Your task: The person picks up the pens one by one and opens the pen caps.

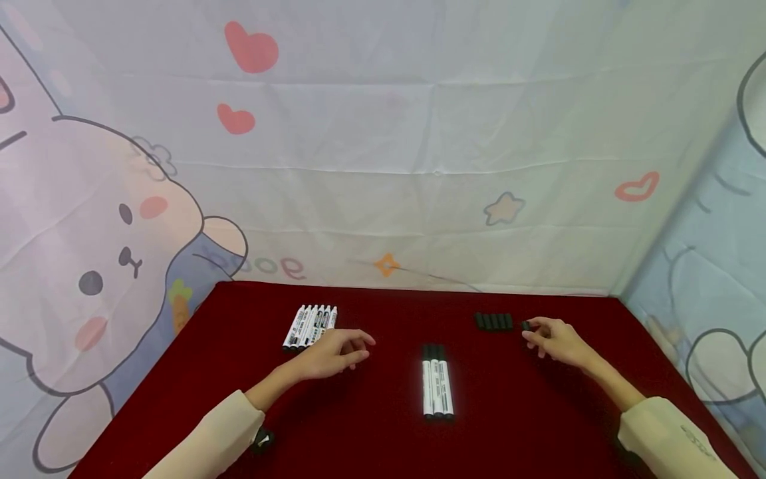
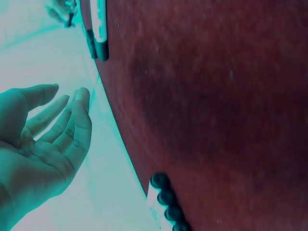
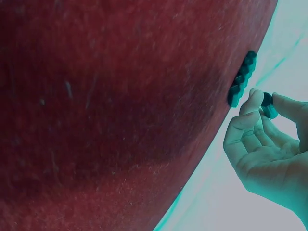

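1. Cap [image 1: 526,326], head view: black, small; right of the pen trio [image 1: 439,382] and a little beyond its far ends. Pinched at the fingertips of the right hand [image 1: 556,340]. Cap row [image 1: 493,322]: also right of the pen trio and beyond, less far out than the cap. Left hand [image 1: 332,354]: left of the pen trio, fingers loosely bent. Bare pens [image 1: 310,326]: farther left of the pen trio, side by side.

2. Left wrist view: left hand with thumb and fingers parted, nothing held. Pen trio partly shown; dark ends visible.

3. Right wrist view: thumb and finger on opposite sides of the cap, gap closed to its width. Handling, as judged: light, stiff plastic, hardly fragile; smooth, rounded wall, apt to slip or twist if pinched off-centre. Best hold: both sides at mid-length, ends left clear.
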Demonstrator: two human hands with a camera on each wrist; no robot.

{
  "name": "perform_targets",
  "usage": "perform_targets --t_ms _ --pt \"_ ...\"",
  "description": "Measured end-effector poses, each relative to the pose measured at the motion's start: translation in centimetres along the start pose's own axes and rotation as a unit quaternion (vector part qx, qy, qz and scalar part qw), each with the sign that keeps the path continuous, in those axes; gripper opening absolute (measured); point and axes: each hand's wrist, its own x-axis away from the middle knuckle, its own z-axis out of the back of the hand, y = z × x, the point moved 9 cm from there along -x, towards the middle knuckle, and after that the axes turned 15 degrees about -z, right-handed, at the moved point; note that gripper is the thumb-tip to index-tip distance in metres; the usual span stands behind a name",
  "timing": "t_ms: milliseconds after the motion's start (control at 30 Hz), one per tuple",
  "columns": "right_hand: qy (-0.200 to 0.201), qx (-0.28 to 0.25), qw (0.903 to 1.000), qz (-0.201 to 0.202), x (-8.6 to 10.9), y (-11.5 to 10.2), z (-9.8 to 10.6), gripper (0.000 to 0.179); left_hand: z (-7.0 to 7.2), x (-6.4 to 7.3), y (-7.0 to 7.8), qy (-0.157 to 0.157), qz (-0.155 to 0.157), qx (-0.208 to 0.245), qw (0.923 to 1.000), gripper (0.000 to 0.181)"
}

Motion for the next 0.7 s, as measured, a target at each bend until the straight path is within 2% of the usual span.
perform_targets --t_ms 333,700 --pt "0.007 0.014 0.9997 -0.021 -2.2 0.8 0.7 0.056 -3.0 -1.4 0.6 -0.026 -0.019 0.024 0.9992 0.029" --pt "0.001 -0.009 0.9988 -0.049 -4.6 1.6 -0.5 0.057 -5.5 -2.7 1.0 -0.045 -0.025 0.030 0.9982 0.030"
